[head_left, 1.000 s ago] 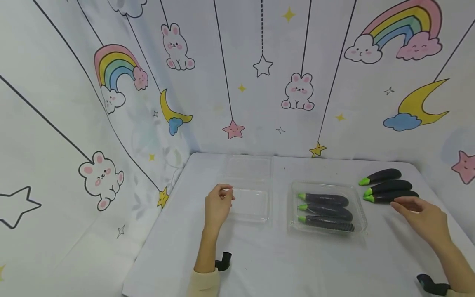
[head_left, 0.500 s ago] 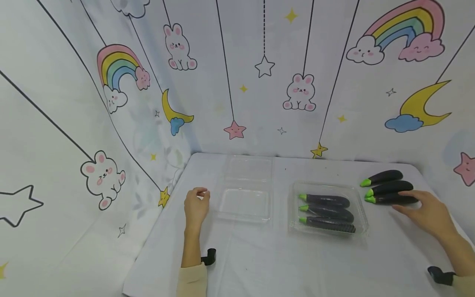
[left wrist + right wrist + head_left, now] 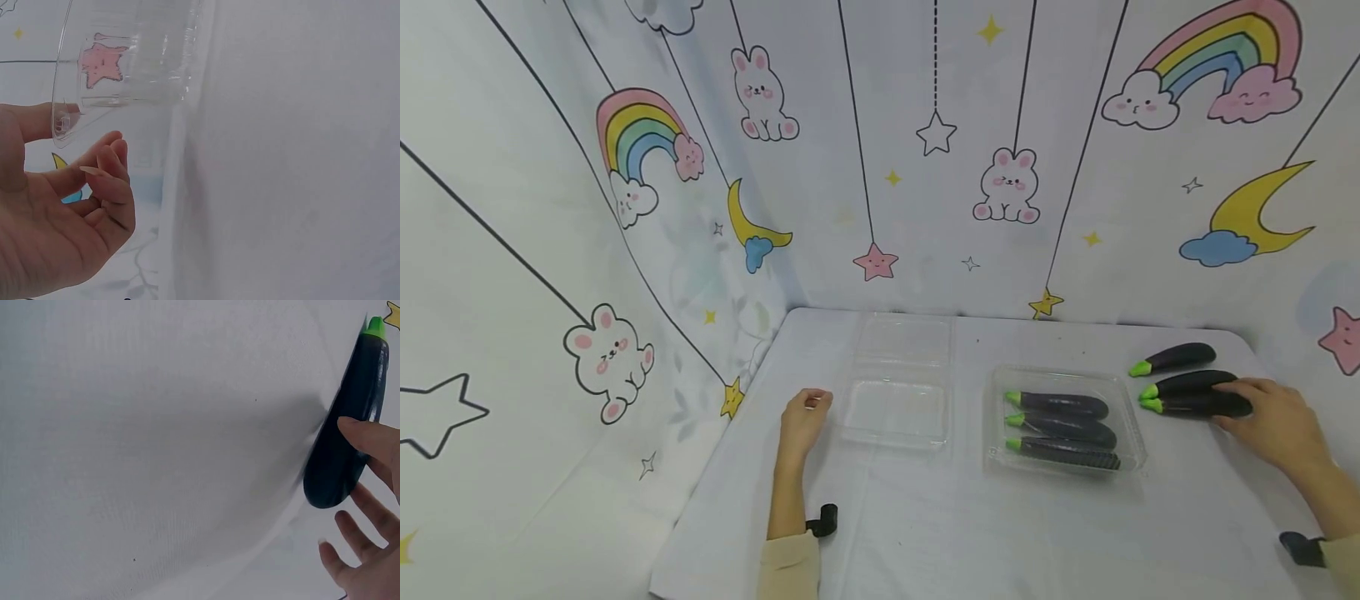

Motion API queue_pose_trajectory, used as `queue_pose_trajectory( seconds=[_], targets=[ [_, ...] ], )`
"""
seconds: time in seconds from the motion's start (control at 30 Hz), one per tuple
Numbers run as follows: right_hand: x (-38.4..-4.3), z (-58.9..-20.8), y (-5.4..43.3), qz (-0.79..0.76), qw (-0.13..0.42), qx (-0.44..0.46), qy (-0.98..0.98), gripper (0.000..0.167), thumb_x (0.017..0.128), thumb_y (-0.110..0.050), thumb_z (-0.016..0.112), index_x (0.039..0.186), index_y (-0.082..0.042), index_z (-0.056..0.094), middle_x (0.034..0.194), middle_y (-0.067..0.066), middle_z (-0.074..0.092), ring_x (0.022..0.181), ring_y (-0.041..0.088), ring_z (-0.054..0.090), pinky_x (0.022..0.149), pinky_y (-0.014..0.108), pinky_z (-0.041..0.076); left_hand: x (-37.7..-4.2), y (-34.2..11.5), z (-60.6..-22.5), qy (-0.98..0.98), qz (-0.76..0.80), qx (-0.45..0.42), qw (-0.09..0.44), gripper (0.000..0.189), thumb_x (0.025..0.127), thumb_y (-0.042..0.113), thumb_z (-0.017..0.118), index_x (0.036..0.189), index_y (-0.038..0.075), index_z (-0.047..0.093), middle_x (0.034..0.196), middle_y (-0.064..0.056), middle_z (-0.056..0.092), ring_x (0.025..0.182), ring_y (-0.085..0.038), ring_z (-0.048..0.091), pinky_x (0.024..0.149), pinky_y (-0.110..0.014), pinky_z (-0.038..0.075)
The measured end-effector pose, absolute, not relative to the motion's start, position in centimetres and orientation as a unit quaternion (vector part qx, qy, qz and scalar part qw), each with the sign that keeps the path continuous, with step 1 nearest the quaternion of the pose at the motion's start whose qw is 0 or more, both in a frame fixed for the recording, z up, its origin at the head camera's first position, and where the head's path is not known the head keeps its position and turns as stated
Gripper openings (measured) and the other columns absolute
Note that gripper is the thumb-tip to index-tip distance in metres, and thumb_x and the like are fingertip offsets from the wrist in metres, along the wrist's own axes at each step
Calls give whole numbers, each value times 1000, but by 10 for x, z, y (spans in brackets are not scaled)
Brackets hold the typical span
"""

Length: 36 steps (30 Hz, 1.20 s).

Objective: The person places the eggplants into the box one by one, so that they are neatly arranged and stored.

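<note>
My right hand (image 3: 1277, 421) pinches the nearest eggplant (image 3: 1198, 405) of a group at the table's right side, thumb on its front and fingers behind. In the right wrist view, that dark eggplant (image 3: 347, 425) has its green stem end pointing up. Two more eggplants lie just behind it, one being the far eggplant (image 3: 1176, 358). My left hand (image 3: 805, 423) is beside an open clear plastic box (image 3: 895, 414), holding nothing, fingers loosely bent. In the left wrist view, the rim of the clear box (image 3: 134, 69) overlaps one finger; whether they touch, I cannot tell.
A second clear box (image 3: 1127, 433) near the middle right holds three eggplants (image 3: 1060, 429) side by side. The open box's lid (image 3: 904, 340) lies folded back toward the wall. Behind the white table (image 3: 940, 525) hangs a printed cloth (image 3: 925, 208).
My right hand has moved right and a little lower, and its fingers have come round the nearest eggplant. My left hand has drawn away leftward from the open box.
</note>
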State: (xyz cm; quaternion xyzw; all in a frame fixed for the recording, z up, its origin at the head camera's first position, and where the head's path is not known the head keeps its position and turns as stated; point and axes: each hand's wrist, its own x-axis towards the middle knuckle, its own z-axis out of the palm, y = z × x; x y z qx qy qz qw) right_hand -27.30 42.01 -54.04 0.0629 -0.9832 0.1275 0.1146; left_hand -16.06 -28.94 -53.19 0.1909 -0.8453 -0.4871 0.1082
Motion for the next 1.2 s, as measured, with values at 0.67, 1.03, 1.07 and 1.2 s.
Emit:
queue_pose_trajectory(
  seconds=[0.67,1.03,1.07,1.2],
  targets=[
    [-278,-541,433,83,106,112,-985,55,72,-11,90,119,1,65,127,41,55,111,64,47,86,83,36,-161,-285,-534,-796,-574,174,85,26,105,19,60,123,4,71,102,-17,70,87,-35,63,64,-25,45],
    [-279,-538,437,114,88,103,-984,54,77,-13,88,122,2,63,128,42,54,113,65,46,87,82,35,-164,-286,-538,-778,-598,167,95,25,106,12,58,121,-4,70,101,-22,67,76,-21,59,61,-23,47],
    [-279,-537,436,120,92,106,-983,54,77,-13,89,122,3,63,127,42,54,113,65,46,87,82,36,-164,-286,-539,-777,-600,167,94,25,106,11,58,122,-4,70,101,-22,67,76,-20,59,61,-22,47],
    [-275,-533,429,148,100,114,-977,53,80,-14,89,123,4,62,128,44,53,113,66,45,90,79,36,-164,-287,-539,-770,-609,164,94,25,107,10,58,123,-5,69,102,-23,66,75,-19,58,61,-21,47]
  ],
)
